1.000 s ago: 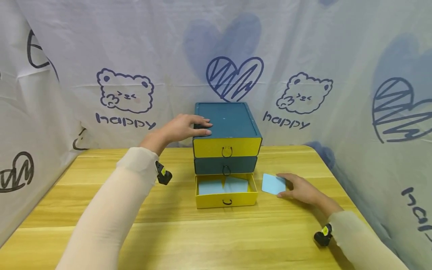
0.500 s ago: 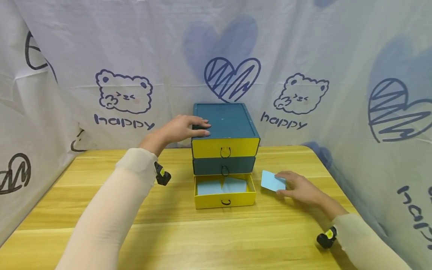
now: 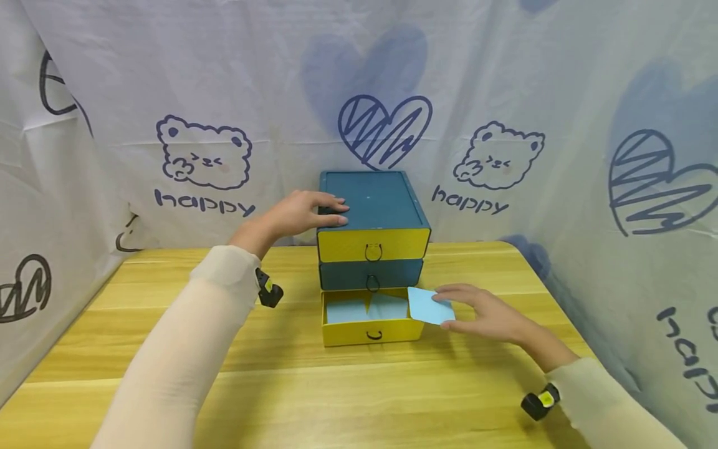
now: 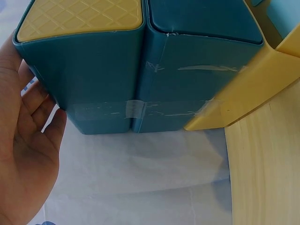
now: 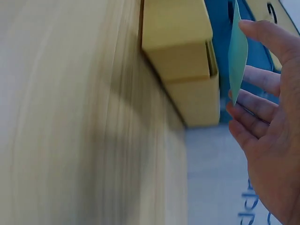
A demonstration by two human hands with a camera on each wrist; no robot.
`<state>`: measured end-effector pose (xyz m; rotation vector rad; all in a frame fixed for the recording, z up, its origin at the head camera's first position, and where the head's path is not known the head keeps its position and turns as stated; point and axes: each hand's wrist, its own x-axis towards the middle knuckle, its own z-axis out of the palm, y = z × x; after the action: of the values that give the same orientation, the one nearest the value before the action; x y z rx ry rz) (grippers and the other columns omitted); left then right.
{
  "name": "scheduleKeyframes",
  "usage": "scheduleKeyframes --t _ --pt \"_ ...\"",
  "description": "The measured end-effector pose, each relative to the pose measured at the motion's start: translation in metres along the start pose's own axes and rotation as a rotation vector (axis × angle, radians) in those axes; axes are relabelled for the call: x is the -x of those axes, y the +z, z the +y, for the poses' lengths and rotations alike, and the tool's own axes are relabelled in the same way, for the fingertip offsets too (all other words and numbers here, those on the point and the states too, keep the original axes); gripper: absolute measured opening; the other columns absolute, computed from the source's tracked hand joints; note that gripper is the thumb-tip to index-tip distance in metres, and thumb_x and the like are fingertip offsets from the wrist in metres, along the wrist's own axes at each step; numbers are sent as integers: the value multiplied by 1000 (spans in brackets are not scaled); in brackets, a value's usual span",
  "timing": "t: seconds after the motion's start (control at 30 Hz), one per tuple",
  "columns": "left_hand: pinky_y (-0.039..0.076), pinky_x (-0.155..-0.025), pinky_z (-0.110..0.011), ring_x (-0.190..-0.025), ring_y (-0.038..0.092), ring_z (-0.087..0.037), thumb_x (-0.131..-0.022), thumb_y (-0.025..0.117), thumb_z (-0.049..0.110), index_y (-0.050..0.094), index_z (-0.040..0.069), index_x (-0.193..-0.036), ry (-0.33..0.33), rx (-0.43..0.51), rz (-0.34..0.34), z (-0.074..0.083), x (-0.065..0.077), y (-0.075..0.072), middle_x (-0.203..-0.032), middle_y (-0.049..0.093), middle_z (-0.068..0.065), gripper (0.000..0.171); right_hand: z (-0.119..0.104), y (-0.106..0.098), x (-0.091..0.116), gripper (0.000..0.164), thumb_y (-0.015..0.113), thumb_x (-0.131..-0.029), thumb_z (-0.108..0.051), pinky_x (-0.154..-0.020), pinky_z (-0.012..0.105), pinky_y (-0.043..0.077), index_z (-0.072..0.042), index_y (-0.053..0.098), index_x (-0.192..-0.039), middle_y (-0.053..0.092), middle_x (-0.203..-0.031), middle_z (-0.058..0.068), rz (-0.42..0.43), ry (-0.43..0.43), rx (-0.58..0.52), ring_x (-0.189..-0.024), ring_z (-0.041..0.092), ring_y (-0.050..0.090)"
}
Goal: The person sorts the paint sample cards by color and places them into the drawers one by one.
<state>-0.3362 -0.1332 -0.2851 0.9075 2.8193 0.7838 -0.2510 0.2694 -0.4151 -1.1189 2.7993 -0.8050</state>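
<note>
A small drawer cabinet (image 3: 373, 199) with a dark teal top stands at the back of the table. Its bottom yellow drawer (image 3: 348, 335) is pulled out and holds light blue cards (image 3: 346, 310). On the cabinet's top left edge rests my left hand (image 3: 291, 215), fingers on the top; in the left wrist view they lie along the cabinet's side. My right hand (image 3: 485, 315) pinches a light blue card (image 3: 430, 307) by its edge between thumb and fingers. That card hangs at the drawer's right side, above the table, and appears thin and slightly bent in the right wrist view.
The wooden table (image 3: 359, 399) extends in front of and beside the cabinet. Above the open drawer are a closed teal drawer (image 3: 392, 274) and a closed yellow drawer (image 3: 342, 245), each with a ring pull. A printed white curtain (image 3: 291, 75) hangs behind.
My right hand has lifted the card off the table and moved it left to the open drawer's right edge. My left hand stays on the cabinet.
</note>
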Motion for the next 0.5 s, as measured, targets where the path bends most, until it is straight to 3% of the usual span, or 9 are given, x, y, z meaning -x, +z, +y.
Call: scheduleKeyframes --t 0.27,0.5 --pt "31 -112 -50 -141 33 -26 -95 61 49 58 23 -139 -2 4 1 -2 2 -1 -153 39 0 51 -30 7 -27 56 66 -90 -50 -105 57 37 -20 58 -137 52 -141 5 -99 -77 33 -132 31 45" --pt "30 -112 -50 -142 32 -26 -94 61 49 58 24 -139 -2 10 1 -1 2 -1 -153 39 0 51 -39 13 -51 56 61 -93 -54 -105 53 39 -16 61 -134 56 -137 4 -159 -105 80 -128 29 48"
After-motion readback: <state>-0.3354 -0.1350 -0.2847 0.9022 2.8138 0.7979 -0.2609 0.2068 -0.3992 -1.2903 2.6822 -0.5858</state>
